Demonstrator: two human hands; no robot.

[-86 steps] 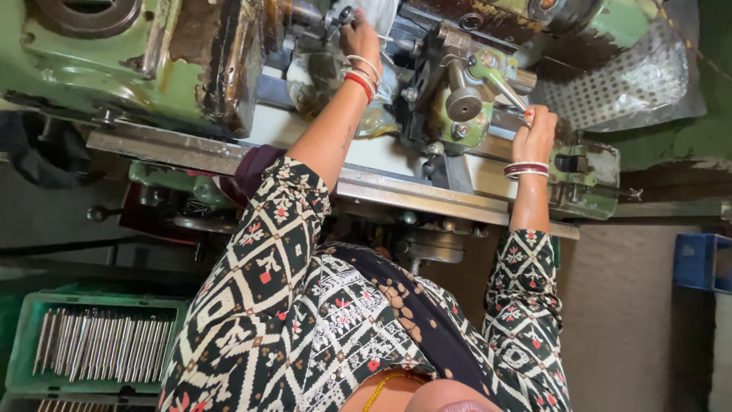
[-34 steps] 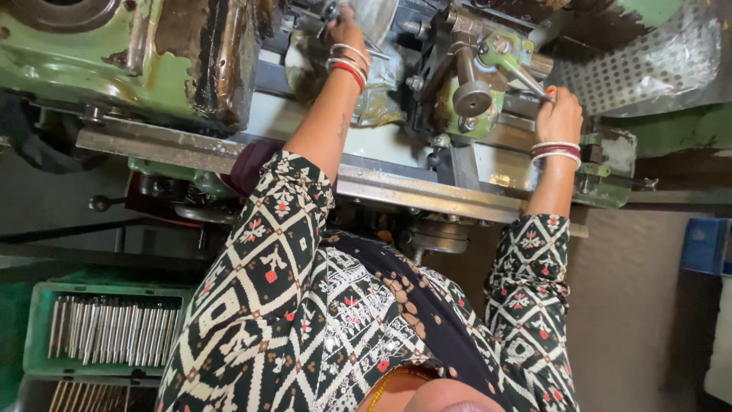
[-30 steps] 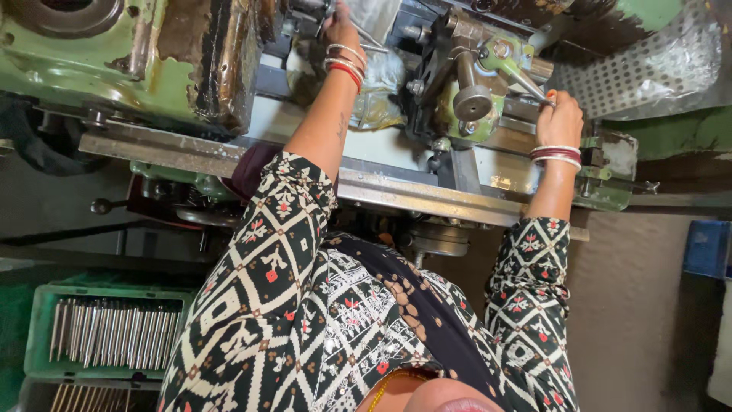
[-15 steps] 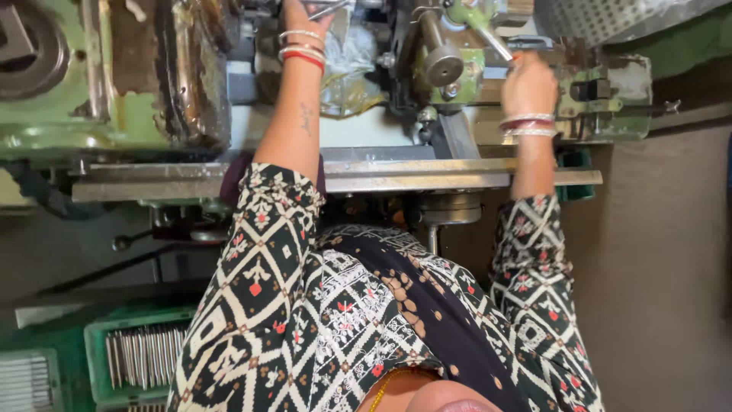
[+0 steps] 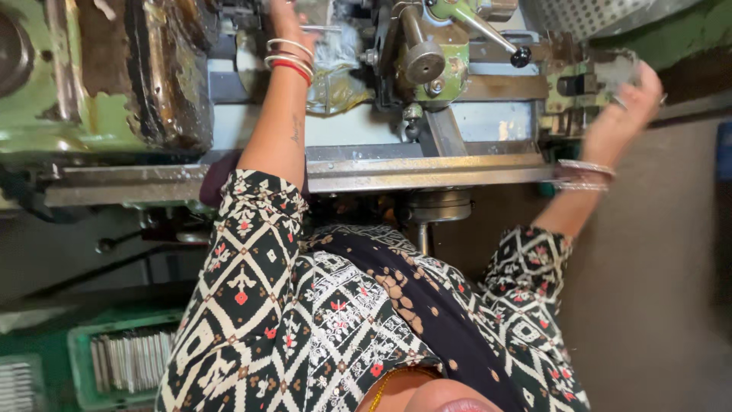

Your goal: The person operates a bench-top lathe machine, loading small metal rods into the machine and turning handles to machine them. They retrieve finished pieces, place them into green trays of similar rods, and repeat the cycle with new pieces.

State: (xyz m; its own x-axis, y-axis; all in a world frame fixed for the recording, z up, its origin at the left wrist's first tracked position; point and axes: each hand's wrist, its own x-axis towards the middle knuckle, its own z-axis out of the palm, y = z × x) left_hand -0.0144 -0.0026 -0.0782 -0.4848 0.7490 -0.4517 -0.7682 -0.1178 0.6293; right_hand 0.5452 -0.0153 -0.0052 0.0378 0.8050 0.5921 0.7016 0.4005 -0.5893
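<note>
I stand at a green metal lathe (image 5: 99, 114) and look down over my patterned sleeves. My left hand (image 5: 284, 21), with bangles on the wrist, reaches up into the machine beside a greasy clear plastic sheet (image 5: 335, 65). Its fingers are cut off by the top edge of the frame. My right hand (image 5: 627, 103) is blurred and hovers at the machine's right end next to a green block (image 5: 576, 91). Its fingers are spread and it holds nothing. A lever with a black knob (image 5: 520, 57) sticks out between my hands.
The steel bed rail (image 5: 427, 172) runs across in front of me. A green crate of metal rods (image 5: 126, 358) stands on the floor at the lower left. A perforated metal guard (image 5: 587, 15) sits at the top right, and a bare grey floor (image 5: 663, 305) lies on the right.
The view has swung left and down. My right hand has come off the machine's right-end handle and swung out to the right, its fingers opening. My left hand stays inside the machine.
</note>
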